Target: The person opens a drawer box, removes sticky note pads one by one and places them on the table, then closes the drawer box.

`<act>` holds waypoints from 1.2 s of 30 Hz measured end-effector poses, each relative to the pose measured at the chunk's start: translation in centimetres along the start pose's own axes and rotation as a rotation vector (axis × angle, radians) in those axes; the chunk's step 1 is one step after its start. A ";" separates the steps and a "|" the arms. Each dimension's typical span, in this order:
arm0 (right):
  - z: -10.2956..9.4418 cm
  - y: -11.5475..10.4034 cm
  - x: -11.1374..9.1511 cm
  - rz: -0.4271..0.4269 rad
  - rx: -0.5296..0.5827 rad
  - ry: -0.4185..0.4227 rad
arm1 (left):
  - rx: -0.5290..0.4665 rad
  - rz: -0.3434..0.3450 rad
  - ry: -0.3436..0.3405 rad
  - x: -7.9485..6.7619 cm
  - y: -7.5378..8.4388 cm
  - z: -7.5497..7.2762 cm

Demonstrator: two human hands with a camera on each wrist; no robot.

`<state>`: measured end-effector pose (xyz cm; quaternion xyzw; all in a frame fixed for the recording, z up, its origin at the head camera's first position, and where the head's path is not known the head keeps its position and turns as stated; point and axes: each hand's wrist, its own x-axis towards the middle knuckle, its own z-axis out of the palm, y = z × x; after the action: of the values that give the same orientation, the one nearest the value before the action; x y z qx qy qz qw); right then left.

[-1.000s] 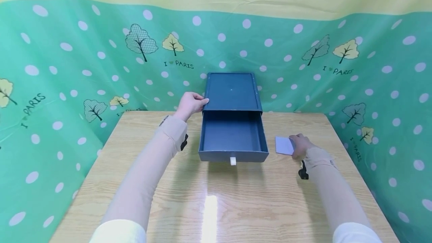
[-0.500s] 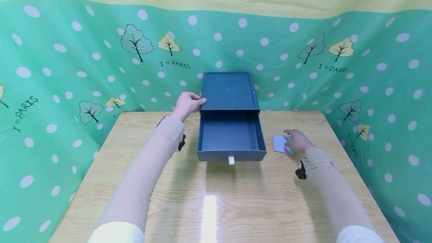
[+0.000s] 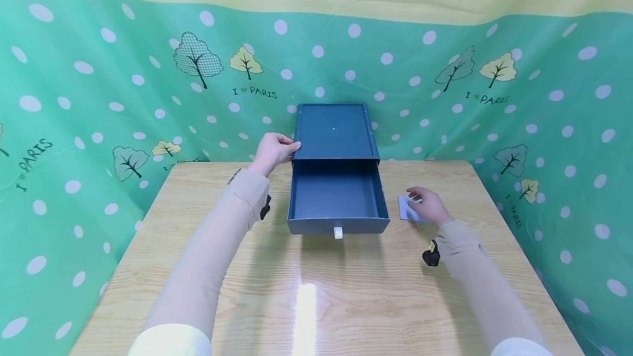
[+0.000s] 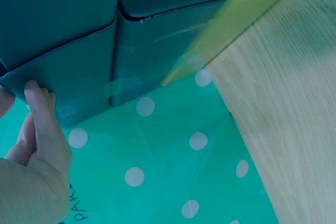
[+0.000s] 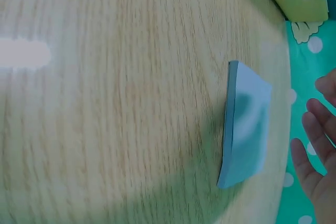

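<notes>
Gripping box at left edge: left hand, thumb on top, fingers against side. Drawer standing open, white tab at front. Right hand hovering over pad, fingers loosely bent, apart, holding nothing. Pad flat on counter, right of drawer.

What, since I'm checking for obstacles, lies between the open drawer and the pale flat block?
Nothing but a narrow strip of bare wooden tabletop lies between the drawer and the pale flat block; the head view shows it.
</notes>
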<state>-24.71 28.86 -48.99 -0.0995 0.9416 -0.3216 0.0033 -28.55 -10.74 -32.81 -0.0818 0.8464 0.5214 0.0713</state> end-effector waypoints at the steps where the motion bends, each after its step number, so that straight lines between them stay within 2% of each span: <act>1: 0.0 -0.1 0.0 0.004 0.006 0.005 | 0.001 -0.001 0.000 0.0 0.0 0.0; 8: -0.7 -1.9 0.3 -0.055 0.057 0.056 | -0.010 -0.003 0.005 0.1 -0.1 0.0; 21: -3.1 -8.8 0.8 -0.185 0.029 0.065 | -0.012 0.002 0.002 -0.1 0.2 -0.1; 26: -3.4 -10.6 0.5 -0.276 0.034 0.125 | -0.009 -0.003 -0.001 -0.2 0.3 0.0; 31: -3.8 -12.1 0.4 -0.378 0.041 0.223 | -0.019 -0.001 0.006 -0.2 0.2 0.1; 36: -4.3 -13.6 0.1 -0.432 0.023 0.274 | -0.027 0.004 0.005 -0.2 0.0 0.1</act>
<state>-22.56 20.96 -37.34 -0.2537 0.8865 -0.3360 -0.1919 -28.40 -10.65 -32.79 -0.0824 0.8396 0.5328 0.0669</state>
